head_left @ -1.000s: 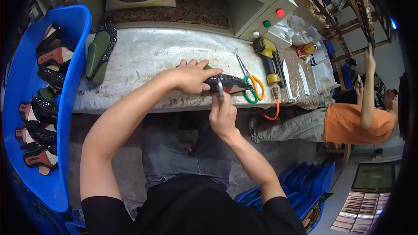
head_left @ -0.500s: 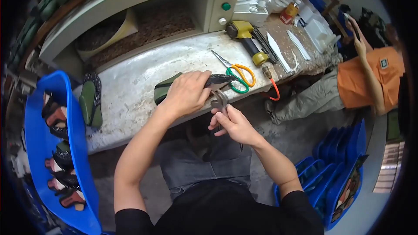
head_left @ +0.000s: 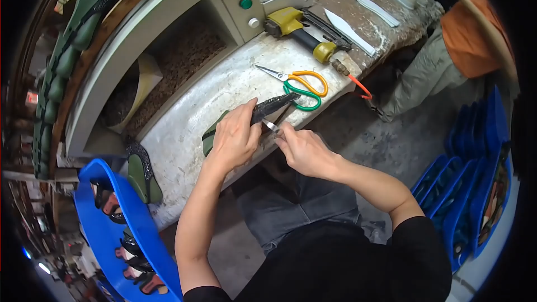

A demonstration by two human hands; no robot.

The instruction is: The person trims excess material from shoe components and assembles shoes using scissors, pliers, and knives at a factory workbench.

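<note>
My left hand (head_left: 235, 137) is closed on a green and black shoe piece (head_left: 275, 106), holding it down on the pale worktop (head_left: 190, 128) near its front edge. The black end of the piece points toward the scissors. My right hand (head_left: 306, 152) pinches a small metal tool (head_left: 271, 126), whose tip touches or nearly touches the near side of the piece. Scissors (head_left: 302, 86) with one orange and one green handle lie beyond the black end. Another green and black shoe piece (head_left: 143, 176) rests at the worktop's left end.
A yellow and black nail gun (head_left: 302, 33) with an orange hose lies at the back right, beside white strips (head_left: 349, 31). A blue bin (head_left: 126, 235) of shoe parts stands left, stacked blue bins (head_left: 464, 184) right. A person in orange (head_left: 475, 33) stands at the upper right.
The view has shifted and turned. Plier-like jaws showed at my right hand before; now a small bright metal tip shows there, against the shoe piece. My left hand keeps its hold.
</note>
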